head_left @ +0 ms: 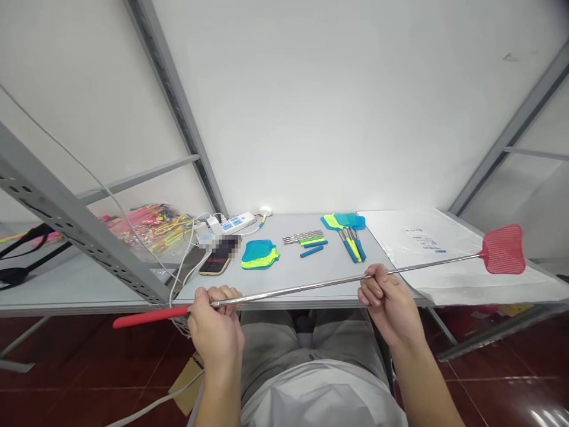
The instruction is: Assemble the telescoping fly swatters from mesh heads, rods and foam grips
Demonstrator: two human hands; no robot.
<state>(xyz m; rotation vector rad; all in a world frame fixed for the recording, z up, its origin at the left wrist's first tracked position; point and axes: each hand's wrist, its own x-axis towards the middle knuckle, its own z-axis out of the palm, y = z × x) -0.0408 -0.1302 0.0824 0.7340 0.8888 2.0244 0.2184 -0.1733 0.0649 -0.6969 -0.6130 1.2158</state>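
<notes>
A telescopic fly swatter with a red handle and a red mesh head stretches across the view, its steel rod drawn out long. My left hand is closed round the rod just beside the red handle. Farther along, my right hand pinches the thin rod between thumb and fingers. Behind the rod on the shelf lie loose blue and yellow swatter heads, several bare metal rods and blue and yellow handle sleeves. A group of blue and yellow fly swatters lies to their right.
At the left are a phone, a white power strip with cables, and a clear bag of colourful items. A white plastic bag covers the right of the shelf. A metal upright stands at left.
</notes>
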